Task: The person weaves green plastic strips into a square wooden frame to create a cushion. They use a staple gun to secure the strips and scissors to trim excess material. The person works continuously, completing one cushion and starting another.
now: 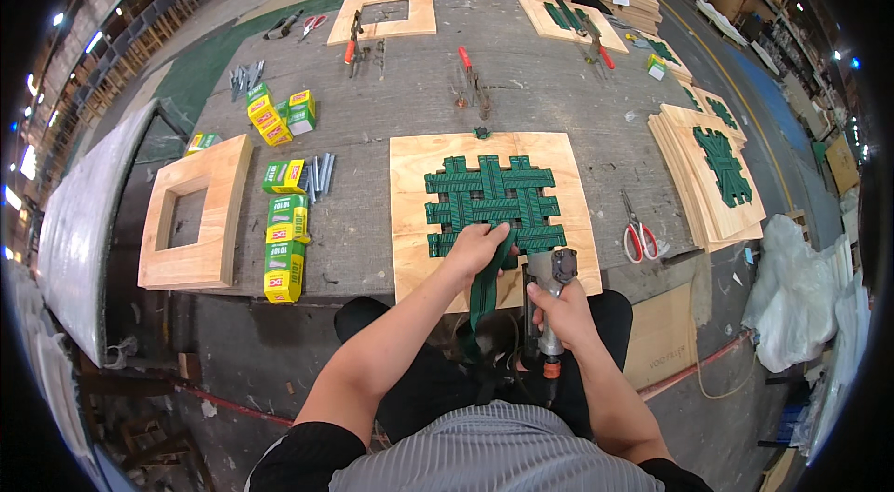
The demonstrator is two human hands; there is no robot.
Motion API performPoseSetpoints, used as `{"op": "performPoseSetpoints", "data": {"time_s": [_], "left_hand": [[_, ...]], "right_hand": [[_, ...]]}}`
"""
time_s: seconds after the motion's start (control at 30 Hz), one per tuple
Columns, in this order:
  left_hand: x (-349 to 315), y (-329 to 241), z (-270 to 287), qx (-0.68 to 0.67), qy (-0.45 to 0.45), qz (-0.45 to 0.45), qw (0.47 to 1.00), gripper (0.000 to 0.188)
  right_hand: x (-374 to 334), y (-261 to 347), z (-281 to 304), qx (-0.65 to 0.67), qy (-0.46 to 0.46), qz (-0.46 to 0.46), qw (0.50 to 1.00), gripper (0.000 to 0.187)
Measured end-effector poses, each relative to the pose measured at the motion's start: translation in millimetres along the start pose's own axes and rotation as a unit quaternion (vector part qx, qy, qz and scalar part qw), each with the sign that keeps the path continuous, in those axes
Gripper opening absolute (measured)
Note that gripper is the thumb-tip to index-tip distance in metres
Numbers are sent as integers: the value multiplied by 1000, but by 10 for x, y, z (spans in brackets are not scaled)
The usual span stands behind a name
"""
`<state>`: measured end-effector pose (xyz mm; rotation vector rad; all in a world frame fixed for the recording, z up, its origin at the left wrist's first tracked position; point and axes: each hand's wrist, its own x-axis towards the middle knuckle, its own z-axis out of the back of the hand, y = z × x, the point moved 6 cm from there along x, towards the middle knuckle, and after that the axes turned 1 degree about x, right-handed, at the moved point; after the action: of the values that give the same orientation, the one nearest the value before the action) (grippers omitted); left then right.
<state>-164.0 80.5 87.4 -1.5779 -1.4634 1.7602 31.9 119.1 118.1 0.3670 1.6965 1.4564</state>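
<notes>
My left hand [475,251] is closed on a dark green webbing strap [483,295], whose loose end hangs past the near edge of a square wooden board [410,222]. Green straps woven over and under one another form a lattice [491,196] across the middle of this board. In my right hand [572,317] is a grey pneumatic staple gun [546,267], gripped by its handle, with its head over the board's near edge beside the strap. Whether the gun's nose touches the strap cannot be made out.
Left of the board stand yellow-green staple boxes [284,270], staple strips [321,174] and wooden frames [216,213]. Red-handled scissors [640,241] lie to the right, near stacked boards [680,177]. Red-handled pliers [466,57] lie farther off. Across the table [372,92], two people handle other boards.
</notes>
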Motion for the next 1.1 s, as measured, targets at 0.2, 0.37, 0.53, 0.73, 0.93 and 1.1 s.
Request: {"op": "performPoseSetpoints", "data": {"time_s": [0.2, 0.37, 0.53, 0.73, 0.93, 1.1], "left_hand": [[281, 20, 85, 9, 41, 50, 998, 39], [354, 81, 131, -10, 48, 52, 997, 39], [374, 107, 153, -18, 56, 76, 995, 38], [395, 87, 165, -24, 66, 79, 994, 39], [389, 97, 186, -33, 61, 82, 994, 40], [413, 118, 204, -40, 64, 82, 994, 41]], "right_hand": [[78, 22, -147, -30, 16, -12, 999, 23], [100, 26, -202, -56, 9, -29, 998, 23], [100, 15, -224, -72, 1, -36, 997, 21], [110, 9, -253, -92, 4, -35, 995, 21], [87, -15, -361, -77, 7, -33, 996, 21], [103, -8, -389, -91, 9, -46, 995, 22]]}}
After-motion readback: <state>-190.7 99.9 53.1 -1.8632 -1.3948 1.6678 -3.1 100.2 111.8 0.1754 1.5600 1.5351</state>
